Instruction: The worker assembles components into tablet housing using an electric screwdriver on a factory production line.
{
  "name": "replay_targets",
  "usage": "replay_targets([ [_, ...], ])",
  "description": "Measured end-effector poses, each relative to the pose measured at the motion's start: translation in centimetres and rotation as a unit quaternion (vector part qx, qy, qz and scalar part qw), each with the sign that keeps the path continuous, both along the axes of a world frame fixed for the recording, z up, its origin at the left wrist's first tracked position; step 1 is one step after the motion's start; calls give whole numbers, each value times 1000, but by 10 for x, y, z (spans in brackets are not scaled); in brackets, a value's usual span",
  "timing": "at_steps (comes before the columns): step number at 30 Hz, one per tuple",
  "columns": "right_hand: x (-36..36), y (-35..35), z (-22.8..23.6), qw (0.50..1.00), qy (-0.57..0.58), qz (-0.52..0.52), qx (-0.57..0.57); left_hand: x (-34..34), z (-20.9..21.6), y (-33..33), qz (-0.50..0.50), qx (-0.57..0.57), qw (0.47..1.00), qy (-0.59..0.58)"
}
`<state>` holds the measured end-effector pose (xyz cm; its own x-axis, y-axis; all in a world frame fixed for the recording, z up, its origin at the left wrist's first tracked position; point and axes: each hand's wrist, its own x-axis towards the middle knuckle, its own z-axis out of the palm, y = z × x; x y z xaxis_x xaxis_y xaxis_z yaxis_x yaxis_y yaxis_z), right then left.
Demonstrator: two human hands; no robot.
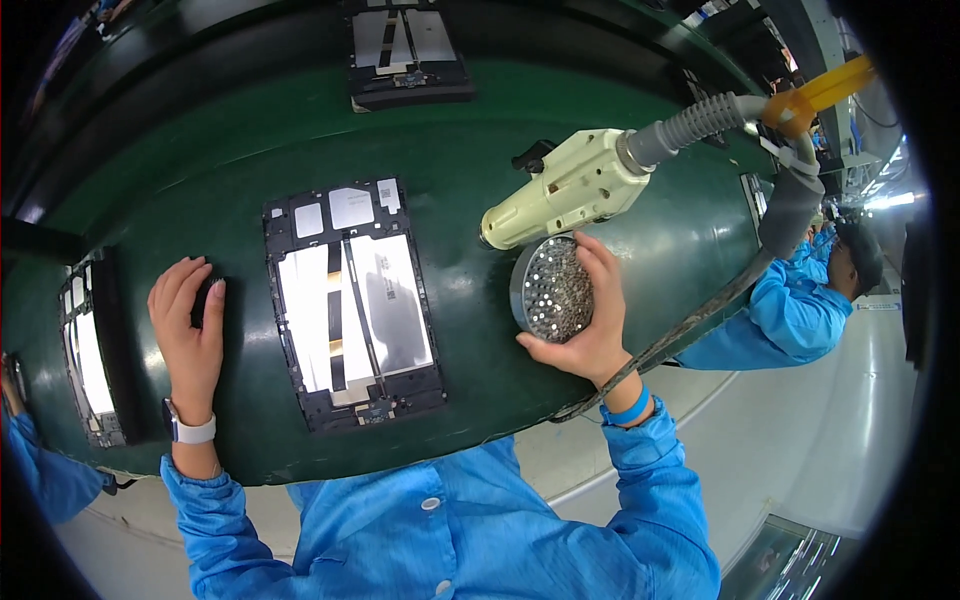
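My right hand (602,322) is closed round the rim of a round metal dish (520,287). The dish is tilted, and many tiny screws (572,305) lie in it. On the left, my left hand (188,335) rests on the green bench with its fingers curled round a small black object (209,303), whose kind I cannot make out. Between my hands lies an opened tablet (358,300) with its silver battery and flat cables bare. Just beyond the dish is a cream powered screwdriver (570,190) on a grey ribbed hose (690,130).
Another opened tablet (92,350) lies at the far left, and one more (408,50) stands at the back of the green bench (460,370). A dark cable (690,325) crosses near my right wrist. A co-worker in blue (790,310) is at the right.
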<state>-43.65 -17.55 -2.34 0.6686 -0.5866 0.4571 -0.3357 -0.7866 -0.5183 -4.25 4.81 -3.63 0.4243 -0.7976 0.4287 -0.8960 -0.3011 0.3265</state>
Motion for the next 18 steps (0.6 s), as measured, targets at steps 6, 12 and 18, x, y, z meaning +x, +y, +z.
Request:
replay_targets([
  [6,-1,3,0,1000,-18,-9,6,0,2,2,0,9,1000,-4],
  [12,-5,10,4,1000,6,-12,17,0,5,2,-4,5,1000,-3],
  [18,-12,9,20,995,82,-43,32,-3,8,4,-7,9,1000,-7],
])
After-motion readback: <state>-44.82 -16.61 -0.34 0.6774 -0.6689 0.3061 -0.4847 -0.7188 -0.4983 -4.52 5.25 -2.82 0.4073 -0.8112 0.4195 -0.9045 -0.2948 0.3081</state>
